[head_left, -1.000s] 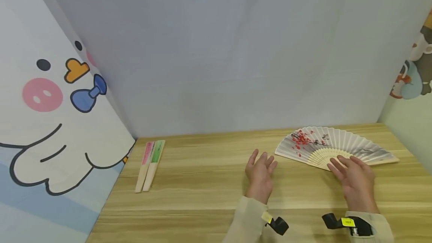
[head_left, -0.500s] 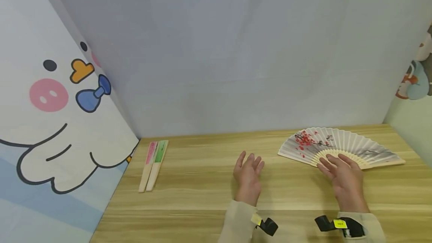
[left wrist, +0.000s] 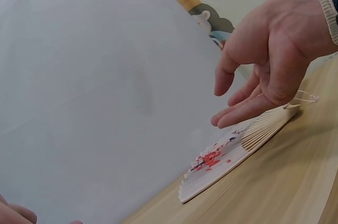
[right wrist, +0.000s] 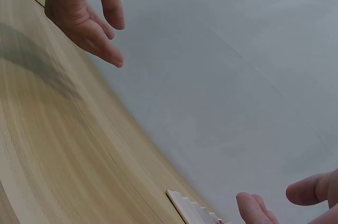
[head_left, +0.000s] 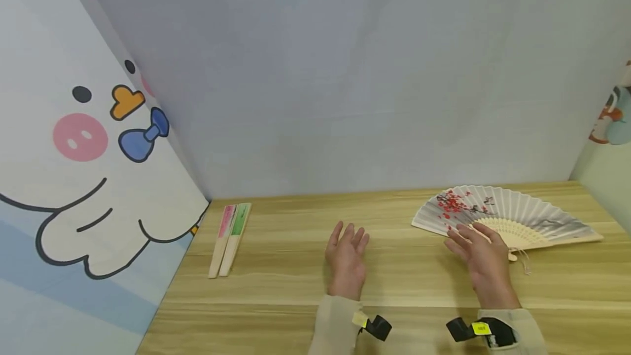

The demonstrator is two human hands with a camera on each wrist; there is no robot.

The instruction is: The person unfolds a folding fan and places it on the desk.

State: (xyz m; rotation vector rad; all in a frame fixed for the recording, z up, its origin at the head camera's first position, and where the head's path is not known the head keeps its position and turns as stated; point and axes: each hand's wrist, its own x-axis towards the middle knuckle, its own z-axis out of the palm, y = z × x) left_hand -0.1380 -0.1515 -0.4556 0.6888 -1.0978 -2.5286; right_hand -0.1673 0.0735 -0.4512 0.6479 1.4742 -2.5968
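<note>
A spread folding fan [head_left: 512, 212] with red blossoms on pale fabric and cream ribs lies at the right of the table, its tassel toward the front. My right hand [head_left: 485, 262] hovers in front of its left part, fingers loosely extended, holding nothing; the left wrist view shows this hand [left wrist: 274, 55] above the fan [left wrist: 227, 155]. To the left, my left hand [head_left: 346, 262] is raised over the wood, fingers apart and holding nothing. Two folded fans, one with pink cloth [head_left: 223, 242] and one with green cloth [head_left: 235, 240], lie side by side at the left.
The wooden table [head_left: 296, 256] meets a pale grey backdrop [head_left: 345, 81] at the rear. A panel with a cartoon bird [head_left: 98, 179] stands along the left side, and another printed panel [head_left: 611, 152] along the right. Each wrist carries a small black camera [head_left: 378, 327].
Both hands have drifted left over the table, the right one uncovering the fan's pivot and tassel. The whole head view has shifted slightly, with the fans still lying in place.
</note>
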